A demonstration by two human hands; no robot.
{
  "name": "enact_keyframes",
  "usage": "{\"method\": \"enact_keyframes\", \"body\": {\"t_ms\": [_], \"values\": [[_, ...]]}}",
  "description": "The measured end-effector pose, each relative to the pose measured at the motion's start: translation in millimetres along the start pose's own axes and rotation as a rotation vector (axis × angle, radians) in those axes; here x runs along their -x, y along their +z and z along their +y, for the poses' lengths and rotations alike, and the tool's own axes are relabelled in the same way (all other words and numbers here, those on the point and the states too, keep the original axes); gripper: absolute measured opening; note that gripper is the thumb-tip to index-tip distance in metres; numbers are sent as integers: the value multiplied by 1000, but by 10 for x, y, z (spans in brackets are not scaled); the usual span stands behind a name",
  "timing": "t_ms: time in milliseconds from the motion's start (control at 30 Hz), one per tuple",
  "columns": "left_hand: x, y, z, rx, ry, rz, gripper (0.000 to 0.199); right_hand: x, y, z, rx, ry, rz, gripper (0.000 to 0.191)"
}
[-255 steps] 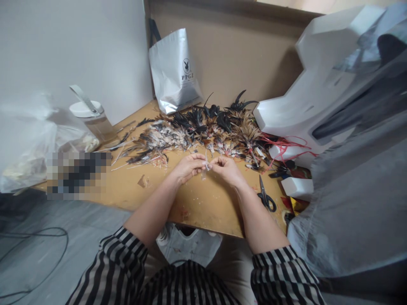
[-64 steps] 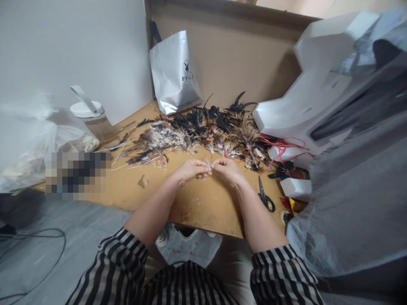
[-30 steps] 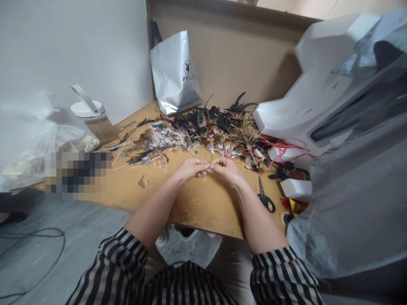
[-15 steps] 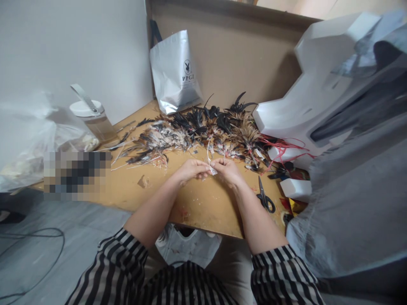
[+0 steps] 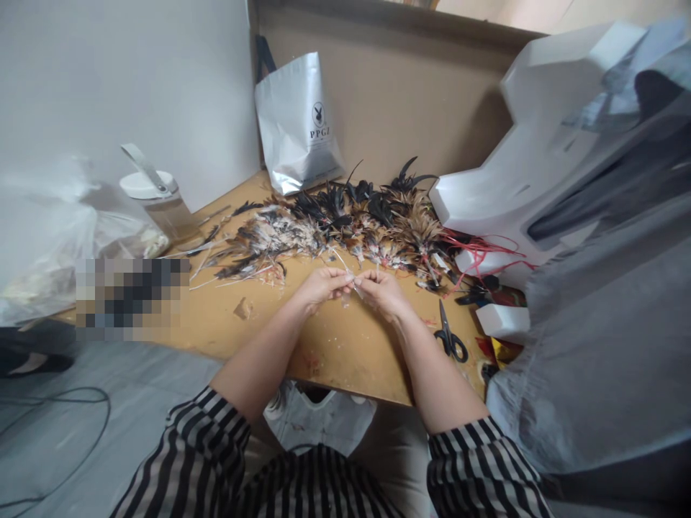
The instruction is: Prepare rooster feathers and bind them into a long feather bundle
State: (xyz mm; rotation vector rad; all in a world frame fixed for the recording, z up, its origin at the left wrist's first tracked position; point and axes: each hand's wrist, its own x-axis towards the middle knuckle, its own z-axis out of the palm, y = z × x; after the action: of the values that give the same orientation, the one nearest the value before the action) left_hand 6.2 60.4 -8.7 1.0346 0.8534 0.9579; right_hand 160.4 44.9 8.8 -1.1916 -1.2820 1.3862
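Observation:
My left hand and my right hand meet at the fingertips above the wooden table. Both pinch a thin white strip, whose free end points up and to the left; what it is made of is too small to tell. A little clear or whitish material hangs below the fingertips. Just beyond the hands lies a long pile of feathers, black, brown and pale, some tied in bunches with red thread. Black-handled scissors rest on the table to the right of my right forearm.
A silver bag stands behind the feathers. On the left are a lidded cup and a clear plastic bag. Red strings lie beside a white machine-like body on the right, with grey cloth hanging nearby.
The white strip has tipped from nearly upright to leaning left. My fingertips have shifted slightly around it. At the far left edge, a dark shoe or foot has come further into view.

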Motion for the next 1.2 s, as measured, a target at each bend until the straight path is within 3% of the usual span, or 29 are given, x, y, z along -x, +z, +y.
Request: {"method": "enact_keyframes", "body": {"t_ms": [333, 767, 1033, 1200], "values": [[7, 13, 12, 20, 17, 19, 25, -19, -27, 7, -41, -8, 7, 31], [-15, 48, -27, -237, 71, 8, 22, -64, -13, 44, 32, -108, 60, 32], [3, 33, -10, -186, 34, -23, 25, -88, -11, 89, -26, -80, 95, 31], [-5, 34, -18, -115, 69, 45, 31, -69, 0, 82, 3, -60, 60, 29]]}}
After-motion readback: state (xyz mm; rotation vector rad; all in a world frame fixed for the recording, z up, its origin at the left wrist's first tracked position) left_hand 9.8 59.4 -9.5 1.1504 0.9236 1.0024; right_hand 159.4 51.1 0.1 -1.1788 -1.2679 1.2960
